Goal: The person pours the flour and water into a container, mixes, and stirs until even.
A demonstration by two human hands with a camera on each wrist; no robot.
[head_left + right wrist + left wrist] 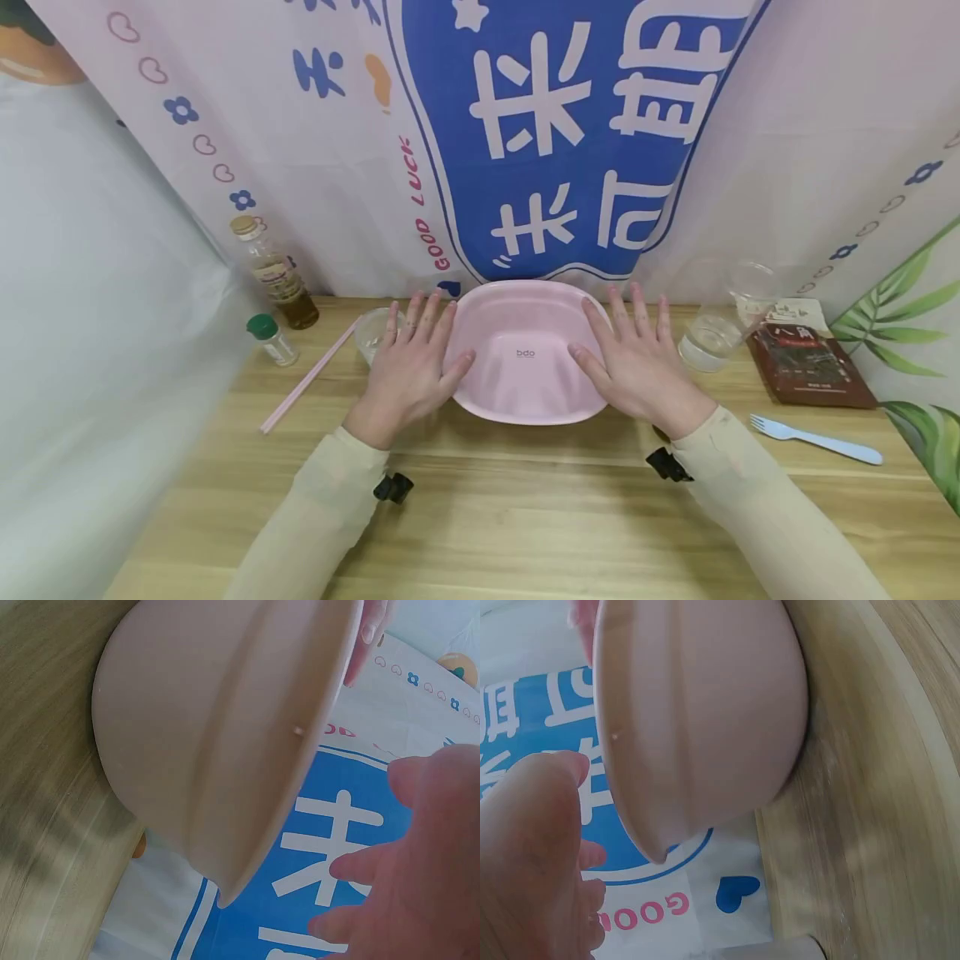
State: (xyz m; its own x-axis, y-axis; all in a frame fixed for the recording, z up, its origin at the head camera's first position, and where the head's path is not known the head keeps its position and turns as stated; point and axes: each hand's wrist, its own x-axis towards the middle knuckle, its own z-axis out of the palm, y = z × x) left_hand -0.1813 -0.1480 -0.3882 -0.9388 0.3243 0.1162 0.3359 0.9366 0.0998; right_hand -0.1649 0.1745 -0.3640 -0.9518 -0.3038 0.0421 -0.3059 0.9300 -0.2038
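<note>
A pink plastic basin (525, 396) stands on the wooden table in the head view, with nothing visible inside it. My left hand (412, 358) is held at its left side, fingers straight and spread. On the right side my right hand (636, 362) mirrors it, also with straight, spread fingers. Both hands are empty. In the left wrist view the thumb (555, 776) lies just off the rim of the basin (712, 712). The right wrist view shows a gap between the fingers (364, 870) and the basin (202, 735).
Left: an oil bottle (283, 287), a green-capped shaker (272, 340), pink chopsticks (309, 379) and a clear bowl (366, 333) partly behind my hand. Right: a clear cup (703, 346) with liquid, a brown packet (817, 375) and a light-blue fork (817, 439). A printed cloth (337, 167) hangs behind.
</note>
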